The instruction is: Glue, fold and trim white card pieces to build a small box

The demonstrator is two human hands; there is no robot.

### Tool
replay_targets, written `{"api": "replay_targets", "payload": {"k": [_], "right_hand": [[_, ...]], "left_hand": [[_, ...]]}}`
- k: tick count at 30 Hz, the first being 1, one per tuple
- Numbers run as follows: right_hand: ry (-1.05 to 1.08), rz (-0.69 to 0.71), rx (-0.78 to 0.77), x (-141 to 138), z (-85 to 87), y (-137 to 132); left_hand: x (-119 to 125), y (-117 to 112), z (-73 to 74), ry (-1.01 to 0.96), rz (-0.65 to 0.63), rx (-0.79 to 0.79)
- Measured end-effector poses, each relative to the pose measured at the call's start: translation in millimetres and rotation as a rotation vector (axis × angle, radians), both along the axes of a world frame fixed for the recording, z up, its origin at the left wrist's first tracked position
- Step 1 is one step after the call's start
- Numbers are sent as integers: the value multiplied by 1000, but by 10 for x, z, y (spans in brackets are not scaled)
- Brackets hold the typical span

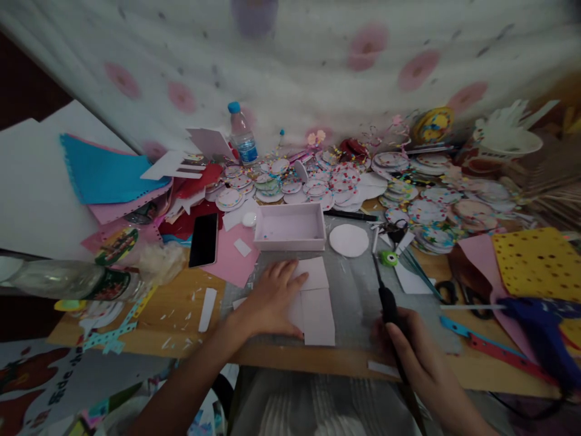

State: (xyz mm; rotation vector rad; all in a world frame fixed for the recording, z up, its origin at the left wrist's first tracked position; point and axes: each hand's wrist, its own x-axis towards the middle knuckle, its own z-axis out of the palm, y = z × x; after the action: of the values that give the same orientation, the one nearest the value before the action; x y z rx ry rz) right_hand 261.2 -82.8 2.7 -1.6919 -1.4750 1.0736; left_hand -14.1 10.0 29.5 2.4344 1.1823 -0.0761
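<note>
My left hand (272, 297) lies flat, fingers spread, pressing on pale pink card pieces (318, 309) on a grey mat (358, 297). My right hand (408, 351) is closed around a black-handled tool (385, 297) whose thin tip points away from me, to the right of the card. Just beyond the card stands a shallow pink open box (290, 227), and a white paper disc (348, 240) lies to its right.
A black phone (204, 240) lies left of the box. A water bottle (242, 136) stands at the back among several decorated round cutouts (313, 181). Scissors (458, 293), a blue glue gun (540, 327), yellow dotted paper (535, 260) and a lying plastic bottle (68, 278) crowd the sides.
</note>
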Motion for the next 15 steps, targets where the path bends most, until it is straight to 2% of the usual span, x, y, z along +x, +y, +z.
{"api": "replay_targets", "payload": {"k": [4,7,9,12,15], "right_hand": [[73,129,-36,-36,70,-166],[11,180,5,56,31,-286],[-68,142,39,169,-26,-375],[-175,67,75,358,-79,-493],[-220,-30,138,472,-16,-527]], "left_hand": [[-56,-34,-115,-66,44,-2],[-84,-50,-183,-100,83,4],[-99,-47,-179,-126,89,3],[-133,-34,-97,-177,90,-14],[-169,-38,5,-249,81,-13]]}}
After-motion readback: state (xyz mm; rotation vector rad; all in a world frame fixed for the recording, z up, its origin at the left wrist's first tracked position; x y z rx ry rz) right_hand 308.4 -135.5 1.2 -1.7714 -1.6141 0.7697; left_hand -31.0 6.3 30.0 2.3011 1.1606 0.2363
